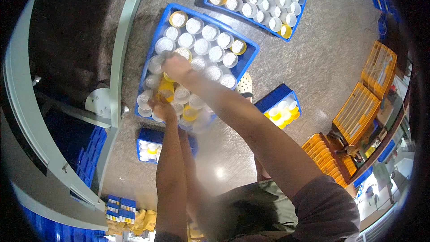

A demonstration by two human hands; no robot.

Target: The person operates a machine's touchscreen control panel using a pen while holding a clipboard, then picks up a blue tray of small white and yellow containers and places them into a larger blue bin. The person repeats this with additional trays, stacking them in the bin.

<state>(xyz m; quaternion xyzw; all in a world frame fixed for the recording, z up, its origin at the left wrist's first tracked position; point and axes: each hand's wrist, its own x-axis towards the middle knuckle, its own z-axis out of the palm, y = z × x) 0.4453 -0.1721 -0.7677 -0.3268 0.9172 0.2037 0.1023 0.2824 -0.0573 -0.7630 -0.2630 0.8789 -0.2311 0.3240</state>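
Note:
In front of me a blue crate holds rows of translucent white cups and a few yellow ones, many filled with small white pieces. My left hand is closed around the lower part of a yellow cup near the crate's left side. Just beyond it my right hand is closed over the cups, fingers curled and slightly blurred. What it grips is hidden; a translucent cup is right beside its fingers. Some cups at the crate's near end are smeared or covered by my arms.
Another blue crate of filled cups lies beyond on the floor. Smaller blue bins with white and yellow cups stand at right and near left. A pale metal frame runs along the left. Orange crates stand far right.

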